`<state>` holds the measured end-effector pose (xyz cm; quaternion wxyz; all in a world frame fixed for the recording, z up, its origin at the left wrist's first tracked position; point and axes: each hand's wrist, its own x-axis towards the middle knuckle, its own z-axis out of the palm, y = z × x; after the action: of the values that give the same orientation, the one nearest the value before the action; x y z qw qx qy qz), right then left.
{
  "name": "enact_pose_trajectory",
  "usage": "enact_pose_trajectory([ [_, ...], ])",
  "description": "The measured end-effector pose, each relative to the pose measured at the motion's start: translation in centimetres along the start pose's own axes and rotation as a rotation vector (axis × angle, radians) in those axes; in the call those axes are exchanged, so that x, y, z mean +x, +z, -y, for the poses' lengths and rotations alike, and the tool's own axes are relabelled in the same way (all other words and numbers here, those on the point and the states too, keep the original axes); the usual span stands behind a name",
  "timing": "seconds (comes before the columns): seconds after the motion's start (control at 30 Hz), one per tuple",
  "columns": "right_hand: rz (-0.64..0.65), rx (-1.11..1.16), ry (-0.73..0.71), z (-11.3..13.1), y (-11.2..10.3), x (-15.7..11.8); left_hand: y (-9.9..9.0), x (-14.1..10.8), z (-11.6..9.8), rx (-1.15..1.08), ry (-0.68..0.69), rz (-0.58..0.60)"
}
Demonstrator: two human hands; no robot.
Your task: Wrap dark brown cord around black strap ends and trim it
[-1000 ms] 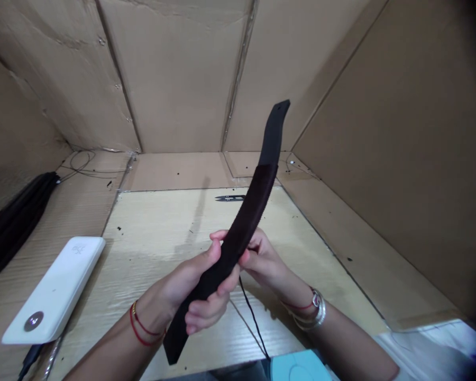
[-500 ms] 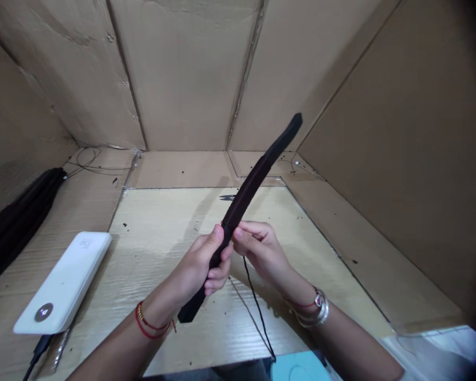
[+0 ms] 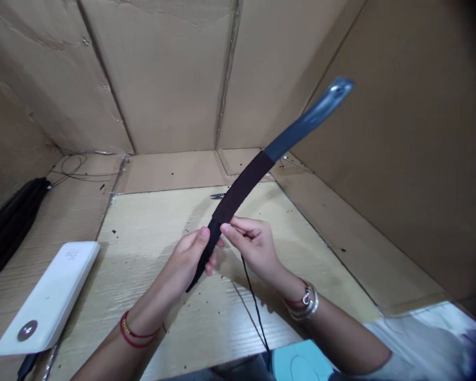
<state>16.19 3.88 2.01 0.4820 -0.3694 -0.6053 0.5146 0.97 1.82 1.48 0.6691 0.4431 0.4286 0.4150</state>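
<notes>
A long, slightly curved dark strap-like piece [image 3: 287,140] rises diagonally to the upper right, its far end shiny. A dark maroon cover [image 3: 244,188] wraps its middle. Around the black lower part, just below the cover, my left hand [image 3: 190,254] is closed, thumb on top. My right hand [image 3: 254,243] pinches the piece at the cover's lower edge, thumb in front. A black cord [image 3: 254,296] hangs from beneath my right hand to a light blue object [image 3: 301,362] at the bottom edge.
A white power bank [image 3: 49,299] with a black cable lies at the left. Behind it is a bundle of dark fabric [image 3: 14,227]. Small black snips [image 3: 217,196] lie on the table [image 3: 143,275] beyond my hands. Cardboard walls [image 3: 166,79] enclose the back and sides.
The strap-like piece has turned, showing its shiny far end and the broad face of the cover. Its upper end has swung right. The view has shifted slightly right.
</notes>
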Motion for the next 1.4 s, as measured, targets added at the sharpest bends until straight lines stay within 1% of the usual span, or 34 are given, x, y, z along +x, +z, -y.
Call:
enact_pose_trajectory([
  [0.03, 0.012, 0.002, -0.007, -0.1, -0.1, 0.1, 0.2, 0.0, 0.0, 0.012, 0.019, -0.054],
  [0.1, 0.043, 0.036, -0.017, -0.4, -0.2, 0.3, 0.5, 0.0, 0.0, -0.022, 0.032, -0.106],
  [0.23, 0.043, 0.117, -0.001, -1.1, -0.3, 0.5, 0.9, -0.1, -0.1, -0.136, 0.034, -0.093],
  [0.37, -0.007, 0.127, -0.023, -1.1, -0.2, 0.5, 0.9, -0.2, -0.1, -0.153, 0.045, -0.08],
  [0.47, 0.011, 0.158, -0.002, -1.1, -0.2, 0.6, 0.9, -0.3, 0.0, -0.191, 0.024, -0.033],
  [0.53, 0.027, 0.203, 0.001, -1.1, -0.3, 0.6, 0.8, -0.4, 0.0, -0.231, -0.011, 0.021],
  [0.6, 0.041, 0.241, -0.002, -1.1, -0.4, 0.5, 0.6, -0.5, 0.1, -0.28, -0.086, 0.096],
  [0.67, 0.101, 0.276, 0.011, -1.0, -0.6, 0.5, 0.3, -0.6, 0.2, -0.328, -0.199, 0.232],
  [0.73, 0.204, 0.307, 0.043, -0.8, -0.7, 0.3, 0.0, -0.5, 0.3, -0.358, -0.309, 0.426],
  [0.77, 0.247, 0.318, 0.059, -0.6, -0.7, 0.3, -0.1, -0.5, 0.4, -0.349, -0.343, 0.504],
  [0.8, 0.266, 0.319, 0.068, -0.5, -0.7, 0.2, -0.2, -0.4, 0.5, -0.306, -0.352, 0.537],
  [0.83, 0.254, 0.303, 0.064, -0.4, -0.7, 0.2, -0.2, -0.4, 0.5, -0.231, -0.329, 0.501],
  [0.87, 0.217, 0.271, 0.05, -0.4, -0.6, 0.1, -0.1, -0.4, 0.5, -0.137, -0.269, 0.394],
  [0.93, 0.118, 0.185, 0.01, -0.3, -0.4, 0.1, 0.0, -0.4, 0.4, 0.05, -0.095, 0.1],
  [0.97, 0.082, 0.145, -0.006, -0.3, -0.3, 0.2, 0.1, -0.4, 0.2, 0.11, -0.011, -0.014],
  [1.0, 0.07, 0.116, -0.02, -0.3, -0.3, 0.2, 0.2, -0.4, 0.1, 0.14, 0.047, -0.08],
  [1.03, 0.076, 0.096, -0.028, -0.3, -0.2, 0.2, 0.2, -0.5, -0.1, 0.141, 0.066, -0.088],
  [1.07, 0.095, 0.079, -0.033, -0.3, -0.1, 0.2, 0.2, -0.5, -0.3, 0.123, 0.043, -0.052],
  [1.13, 0.131, 0.043, -0.039, -0.2, 0.0, 0.2, 0.1, -0.5, -0.5, 0.033, -0.08, 0.057],
  [1.2, 0.144, 0.023, -0.023, 0.0, 0.1, 0.2, -0.1, -0.3, -0.5, -0.122, -0.217, 0.18],
  [1.23, 0.144, 0.028, -0.008, 0.0, 0.1, 0.1, -0.2, -0.1, -0.4, -0.209, -0.263, 0.251],
  [1.33, 0.142, 0.089, 0.013, -0.1, 0.1, 0.1, -0.5, 0.3, -0.1, -0.445, -0.311, 0.451],
  [1.4, 0.154, 0.124, 0.008, -0.3, 0.0, 0.2, -0.6, 0.3, 0.0, -0.541, -0.313, 0.527],
])
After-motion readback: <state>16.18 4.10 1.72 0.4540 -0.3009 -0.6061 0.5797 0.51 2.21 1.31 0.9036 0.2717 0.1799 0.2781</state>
